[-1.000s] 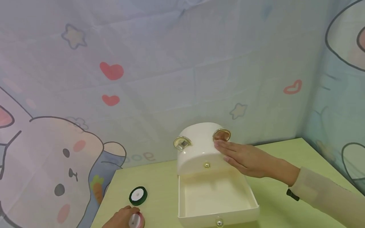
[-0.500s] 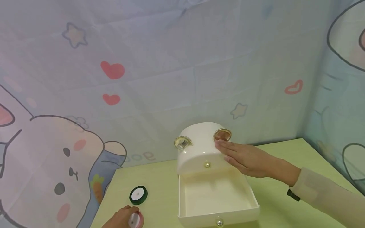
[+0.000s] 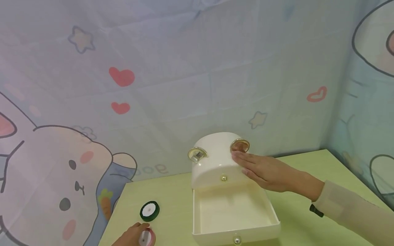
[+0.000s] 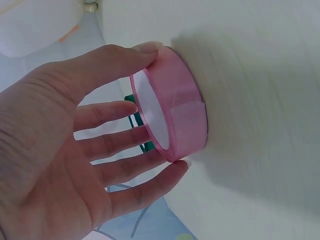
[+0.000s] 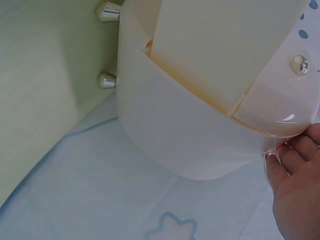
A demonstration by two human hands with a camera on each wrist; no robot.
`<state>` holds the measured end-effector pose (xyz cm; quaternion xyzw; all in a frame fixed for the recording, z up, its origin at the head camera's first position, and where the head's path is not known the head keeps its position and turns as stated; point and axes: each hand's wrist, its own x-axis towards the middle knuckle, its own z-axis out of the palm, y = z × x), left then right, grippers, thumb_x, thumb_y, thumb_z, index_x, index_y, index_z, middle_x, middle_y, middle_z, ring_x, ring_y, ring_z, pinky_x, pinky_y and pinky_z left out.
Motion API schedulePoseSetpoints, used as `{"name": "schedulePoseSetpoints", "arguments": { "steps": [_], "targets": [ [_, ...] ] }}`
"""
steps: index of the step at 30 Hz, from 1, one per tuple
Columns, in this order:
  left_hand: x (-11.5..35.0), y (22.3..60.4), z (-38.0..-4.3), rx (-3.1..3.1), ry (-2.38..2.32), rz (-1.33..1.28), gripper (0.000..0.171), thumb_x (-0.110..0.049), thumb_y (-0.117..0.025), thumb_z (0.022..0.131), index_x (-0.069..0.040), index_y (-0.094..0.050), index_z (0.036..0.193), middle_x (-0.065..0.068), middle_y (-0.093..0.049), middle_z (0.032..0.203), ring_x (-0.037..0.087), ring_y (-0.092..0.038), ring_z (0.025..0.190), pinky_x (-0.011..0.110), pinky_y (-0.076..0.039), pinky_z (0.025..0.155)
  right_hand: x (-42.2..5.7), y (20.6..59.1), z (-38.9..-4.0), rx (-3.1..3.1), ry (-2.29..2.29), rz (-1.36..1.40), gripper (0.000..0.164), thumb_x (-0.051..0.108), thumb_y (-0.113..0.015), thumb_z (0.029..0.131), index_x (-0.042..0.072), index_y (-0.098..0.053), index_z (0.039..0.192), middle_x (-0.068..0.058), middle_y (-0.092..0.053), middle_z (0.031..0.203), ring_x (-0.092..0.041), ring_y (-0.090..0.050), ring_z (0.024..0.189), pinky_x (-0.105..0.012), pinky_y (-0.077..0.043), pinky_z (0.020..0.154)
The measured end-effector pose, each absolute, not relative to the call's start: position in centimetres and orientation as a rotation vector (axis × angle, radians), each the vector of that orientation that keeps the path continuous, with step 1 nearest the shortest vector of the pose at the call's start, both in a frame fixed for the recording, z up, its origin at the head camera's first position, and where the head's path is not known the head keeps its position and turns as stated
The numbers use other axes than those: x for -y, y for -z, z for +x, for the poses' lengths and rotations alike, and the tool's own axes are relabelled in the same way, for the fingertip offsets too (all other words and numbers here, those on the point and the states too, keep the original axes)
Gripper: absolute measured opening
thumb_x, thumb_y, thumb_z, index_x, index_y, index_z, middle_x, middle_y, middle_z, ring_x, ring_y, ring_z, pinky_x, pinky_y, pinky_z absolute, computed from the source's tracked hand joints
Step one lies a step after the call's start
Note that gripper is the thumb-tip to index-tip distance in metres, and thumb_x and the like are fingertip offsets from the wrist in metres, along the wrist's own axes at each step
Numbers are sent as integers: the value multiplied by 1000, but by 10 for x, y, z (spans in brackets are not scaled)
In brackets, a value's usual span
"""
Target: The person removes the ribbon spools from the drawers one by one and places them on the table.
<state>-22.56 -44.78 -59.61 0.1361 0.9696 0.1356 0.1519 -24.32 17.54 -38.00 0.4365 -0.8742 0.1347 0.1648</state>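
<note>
The left hand [image 3: 130, 235] pinches a pink roll [image 4: 184, 110] left of the white box [image 3: 215, 152], touched by the straight-fingered right hand [image 3: 267, 172]

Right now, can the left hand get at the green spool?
Probably yes: the green spool lies just beyond the left hand, nothing visibly blocking it. That hand holds the pink spool, though; it may need freeing first.

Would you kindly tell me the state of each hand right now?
Left hand: holding the pink ribbon roll between thumb and fingers.
Right hand: open, fingers resting on the white drawer box.
</note>
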Motion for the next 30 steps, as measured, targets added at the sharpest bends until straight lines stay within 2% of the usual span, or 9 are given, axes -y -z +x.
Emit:
{"name": "schedulePoseSetpoints", "arguments": {
  "steps": [3,6,9,11,13,16,20,25,30],
  "targets": [
    [442,592,-220,-2819,-365,354,104,-67,-90,67,-4,-57,141,13,-65,117,26,-64,94,53,-59,75,-175,380,-243,2481,-376,1242,52,23,-47,111,11,-40,162,-5,-40,169,-27,-45,153,-47,-47,117],
    [415,564,-205,-2877,-295,255,102,-68,-91,64,-6,-59,138,16,-65,119,36,-65,101,65,-58,75,-175,379,-243,2471,-371,1246,53,22,-48,111,11,-40,162,-5,-40,169,-26,-45,153,-46,-47,117],
    [396,540,-194,-2942,-185,244,93,-69,-88,68,-11,-62,135,20,-65,122,48,-62,109,77,-52,72,-174,378,-244,2464,-372,1251,53,22,-48,111,11,-39,162,-5,-40,169,-26,-45,153,-46,-47,117],
    [387,530,-189,-2994,-177,318,86,-61,-90,70,-9,-63,133,22,-65,124,53,-60,113,79,-50,71,-174,379,-244,2463,-380,1250,53,22,-48,111,11,-40,162,-5,-40,169,-27,-45,153,-47,-47,117],
    [372,510,-181,-3039,-197,417,75,-49,-90,75,-6,-64,131,24,-64,124,55,-60,112,77,-51,69,-174,379,-244,2464,-385,1249,52,22,-47,111,11,-39,162,-5,-40,169,-27,-45,153,-47,-47,117],
    [344,477,-165,-3087,-251,543,61,-32,-89,77,-3,-67,126,23,-64,125,52,-63,107,63,-56,65,-174,380,-244,2469,-385,1244,52,23,-47,112,12,-39,162,-4,-40,169,-27,-45,153,-46,-47,117],
    [321,452,-154,-3127,-168,691,48,-27,-87,80,-7,-70,121,19,-66,123,39,-68,97,44,-56,61,-174,380,-244,2466,-379,1241,52,23,-46,112,12,-39,162,-4,-40,169,-26,-46,153,-46,-48,116],
    [304,440,-144,-3257,-44,924,39,-23,-90,77,-11,-74,110,8,-70,110,25,-69,87,32,-57,65,-174,379,-243,2469,-387,1248,52,22,-46,112,11,-39,162,-4,-41,169,-27,-46,153,-47,-48,116],
    [283,435,-136,-3426,-53,949,34,-22,-92,75,-18,-69,99,-5,-64,93,7,-56,69,24,-48,59,-174,378,-243,2481,-392,1244,52,22,-47,112,11,-40,162,-5,-41,168,-27,-45,153,-47,-47,117]
  ]
}}
